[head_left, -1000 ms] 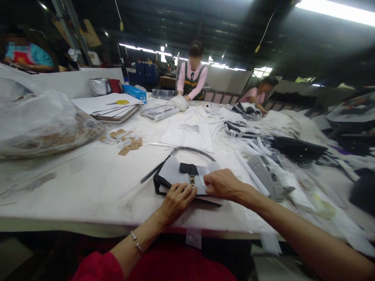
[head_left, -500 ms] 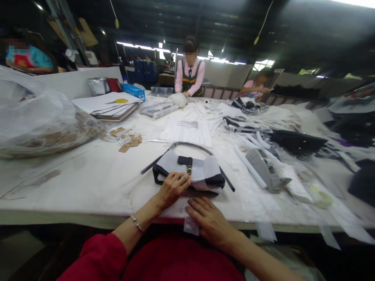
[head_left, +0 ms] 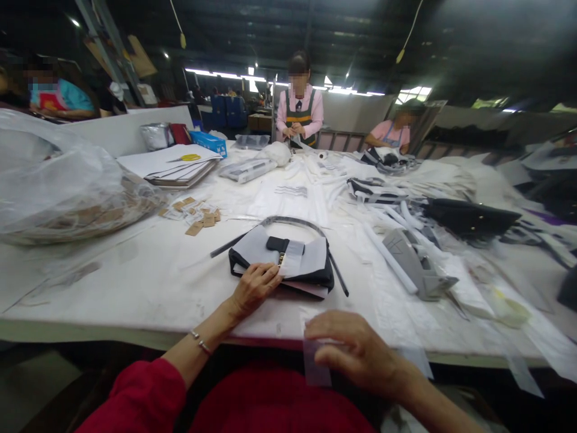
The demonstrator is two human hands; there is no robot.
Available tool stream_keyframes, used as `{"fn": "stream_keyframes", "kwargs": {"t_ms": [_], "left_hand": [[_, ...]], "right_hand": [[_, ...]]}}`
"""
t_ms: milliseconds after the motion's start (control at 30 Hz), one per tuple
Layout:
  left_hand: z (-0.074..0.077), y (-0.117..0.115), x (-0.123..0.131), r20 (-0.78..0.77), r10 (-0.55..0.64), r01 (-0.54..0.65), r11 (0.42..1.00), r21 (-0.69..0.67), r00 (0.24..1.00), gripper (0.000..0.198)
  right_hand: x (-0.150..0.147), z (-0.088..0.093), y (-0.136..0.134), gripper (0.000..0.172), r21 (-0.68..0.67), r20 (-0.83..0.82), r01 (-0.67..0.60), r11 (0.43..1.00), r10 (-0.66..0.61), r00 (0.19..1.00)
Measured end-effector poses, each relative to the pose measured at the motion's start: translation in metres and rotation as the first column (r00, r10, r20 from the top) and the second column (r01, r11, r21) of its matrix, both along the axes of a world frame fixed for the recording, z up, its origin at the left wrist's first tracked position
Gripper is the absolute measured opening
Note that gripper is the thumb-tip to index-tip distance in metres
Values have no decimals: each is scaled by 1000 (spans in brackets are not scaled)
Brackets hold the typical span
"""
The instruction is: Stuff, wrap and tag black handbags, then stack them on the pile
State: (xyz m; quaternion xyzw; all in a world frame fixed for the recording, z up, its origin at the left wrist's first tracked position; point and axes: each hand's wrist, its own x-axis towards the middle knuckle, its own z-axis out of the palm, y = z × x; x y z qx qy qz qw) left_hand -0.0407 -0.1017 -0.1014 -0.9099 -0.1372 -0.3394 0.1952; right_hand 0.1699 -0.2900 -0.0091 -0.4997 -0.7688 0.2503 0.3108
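A small black handbag (head_left: 315, 278) wrapped in white paper lies on the white table (head_left: 135, 282) in front of me, its black strap (head_left: 293, 221) looping behind it. My left hand (head_left: 255, 287) rests on the bag's near left part, fingers curled onto the paper beside the gold clasp (head_left: 281, 259). My right hand (head_left: 356, 352) hovers at the table's near edge, fingers pinched on a strip of clear tape (head_left: 315, 364) that hangs down from them.
A big clear plastic bag (head_left: 58, 186) fills the left side. Brown tags (head_left: 193, 215), stacked paper (head_left: 174, 165), a grey tape dispenser (head_left: 417, 264) and another black bag (head_left: 469, 218) lie around. Two people work at the far end, another at far left.
My right hand left the bag's right side, dropped to the table's near edge and now lifts a strip of clear tape. The left hand stays on the bag.
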Motion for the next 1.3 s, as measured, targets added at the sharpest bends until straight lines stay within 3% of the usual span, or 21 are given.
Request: {"fn": "stream_keyframes", "kwargs": {"t_ms": [100,167,233,333,433,533,633,767,867,1000,1167,1233,1300], "left_hand": [[2,-7,1,-5,12,-12,999,-37,1000,19],[2,-10,1,-13,19,-19,999,-51,1000,21],[-1,-12,0,-7,23,-23,999,-46,1000,22],[-8,-15,1,2,51,-51,998,-45,999,23],[-8,-22,2,-53,89,-93,992,-89,995,28],[4,-32,4,-169,129,-156,975,-159,977,33],[22,-40,14,-274,169,-224,957,-184,947,30],[36,-39,38,-346,104,-169,972,-164,932,10],[35,-32,51,-364,29,-124,962,-242,931,5],[24,-27,49,-277,19,-115,935,-336,961,25],[7,-32,41,-228,62,-119,961,-250,972,32],[4,-33,41,-209,64,-116,963,-244,976,32],[2,-33,42,-197,65,-114,962,-248,978,33]], "right_hand": [[-5,45,47,36,138,-76,271,953,-262,962],[-5,50,81,42,216,35,324,921,-339,940],[-4,31,105,48,279,240,298,913,-367,899],[4,-28,113,51,322,486,290,901,-421,766],[14,-81,101,47,375,533,306,875,-474,702],[19,-101,93,48,443,501,288,849,-501,706],[20,-99,94,49,465,479,271,843,-497,724],[21,-98,95,47,477,451,262,839,-490,746],[22,-102,94,43,476,423,261,840,-479,769],[29,-99,94,39,386,369,265,884,-411,834],[56,-62,109,25,135,300,276,952,-305,904],[65,-44,125,32,174,359,280,944,-326,875],[67,-31,146,54,255,461,204,945,-304,834]]}}
